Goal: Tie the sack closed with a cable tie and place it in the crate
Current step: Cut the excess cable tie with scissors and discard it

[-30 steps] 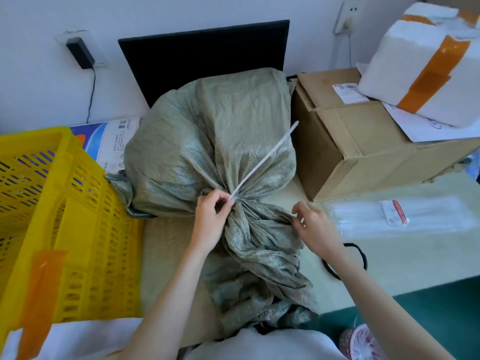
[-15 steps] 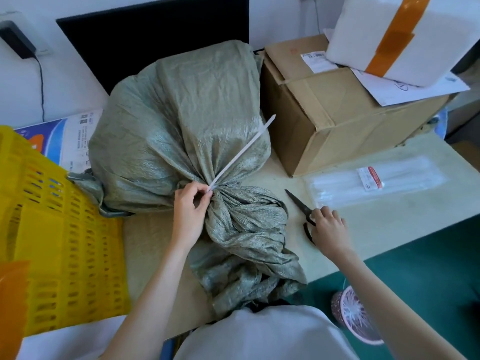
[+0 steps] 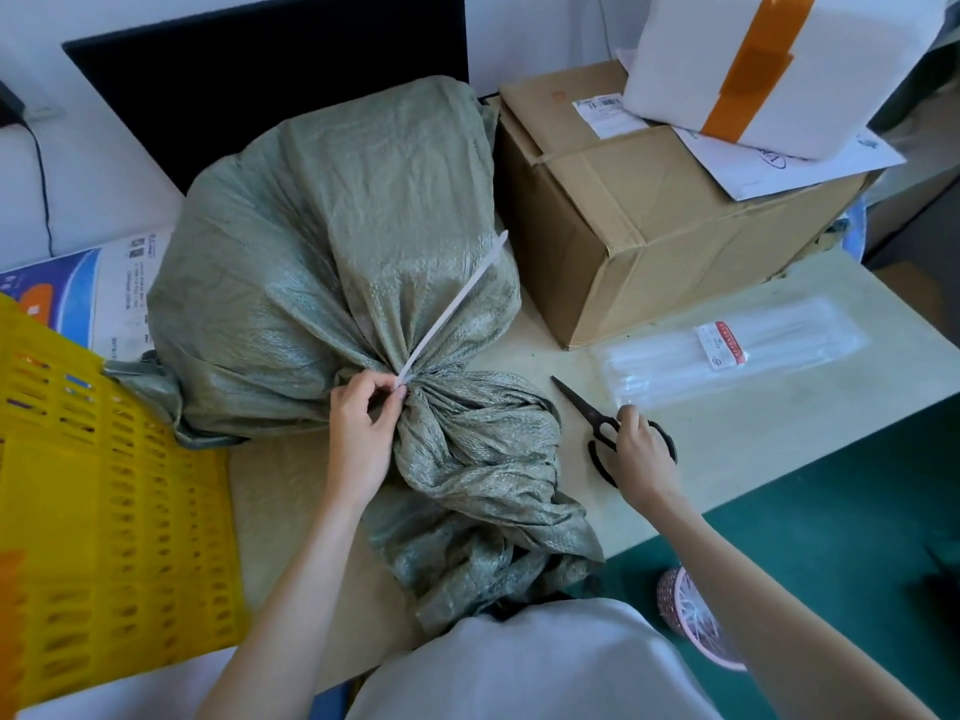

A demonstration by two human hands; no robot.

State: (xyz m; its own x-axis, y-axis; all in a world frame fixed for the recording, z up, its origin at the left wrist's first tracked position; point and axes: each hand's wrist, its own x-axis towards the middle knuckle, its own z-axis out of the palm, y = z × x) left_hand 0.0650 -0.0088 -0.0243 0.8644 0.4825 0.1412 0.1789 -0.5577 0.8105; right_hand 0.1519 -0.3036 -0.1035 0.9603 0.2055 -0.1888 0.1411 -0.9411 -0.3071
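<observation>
A bulging grey-green woven sack (image 3: 332, 241) lies on the table, its neck gathered and cinched. A white cable tie (image 3: 451, 310) circles the neck, and its long free tail sticks up to the upper right. My left hand (image 3: 363, 428) pinches the tie's head at the neck. My right hand (image 3: 641, 449) grips the handles of black scissors (image 3: 584, 402) that lie on the table right of the sack, blades pointing up-left. The yellow slatted crate (image 3: 104, 501) stands at the left, beside the sack.
A brown cardboard box (image 3: 649, 220) stands right of the sack with a white taped foam box (image 3: 779, 65) on top. A clear packet of cable ties (image 3: 727, 350) lies by the scissors. A black panel (image 3: 260, 70) leans on the wall behind. A pink fan (image 3: 691, 615) sits below the table edge.
My right hand left the sack's neck, moved right and took hold of the scissors. My left hand has stayed pinched on the tie. The camera has shifted rightward.
</observation>
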